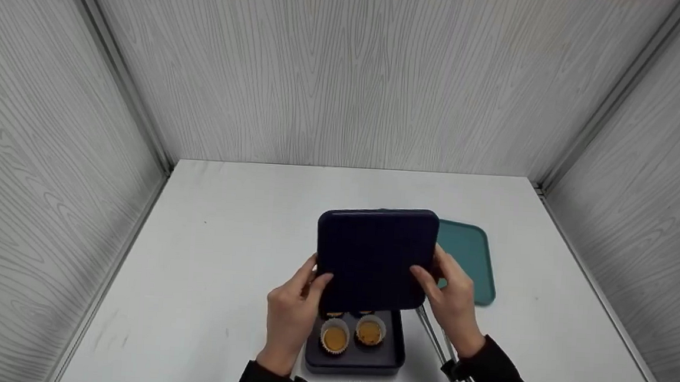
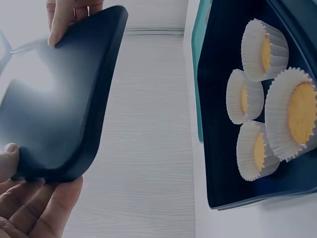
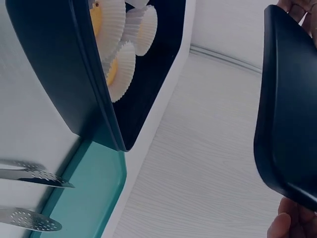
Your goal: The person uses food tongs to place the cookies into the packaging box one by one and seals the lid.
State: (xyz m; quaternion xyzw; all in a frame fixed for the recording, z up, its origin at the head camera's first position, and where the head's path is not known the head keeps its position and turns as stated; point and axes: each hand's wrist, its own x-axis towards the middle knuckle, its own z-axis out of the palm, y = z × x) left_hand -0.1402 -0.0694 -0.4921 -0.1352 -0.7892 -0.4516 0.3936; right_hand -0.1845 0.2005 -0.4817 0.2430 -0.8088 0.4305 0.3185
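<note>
A dark navy lid [image 1: 376, 258] is held up by both hands, tilted over a matching navy box [image 1: 356, 366]. My left hand [image 1: 292, 318] grips its left edge, thumb on the near face and fingers behind. On the opposite edge my right hand [image 1: 454, 298] pinches it the same way. Inside the box stand several small cupcakes in white paper cups, two of them in front: a left cupcake [image 1: 335, 337] and a right cupcake [image 1: 370, 331]. The lid hides the back of the box in the head view; in the left wrist view the cupcakes [image 2: 260, 52] show fully.
A teal tray [image 1: 470, 261] lies behind and right of the box, partly covered by the lid. Metal tongs [image 1: 430, 332] with perforated ends lie right of the box, partly under my right forearm. Grey wood-grain panels [image 1: 347, 73] wall the white table [image 1: 225, 237] at back and sides.
</note>
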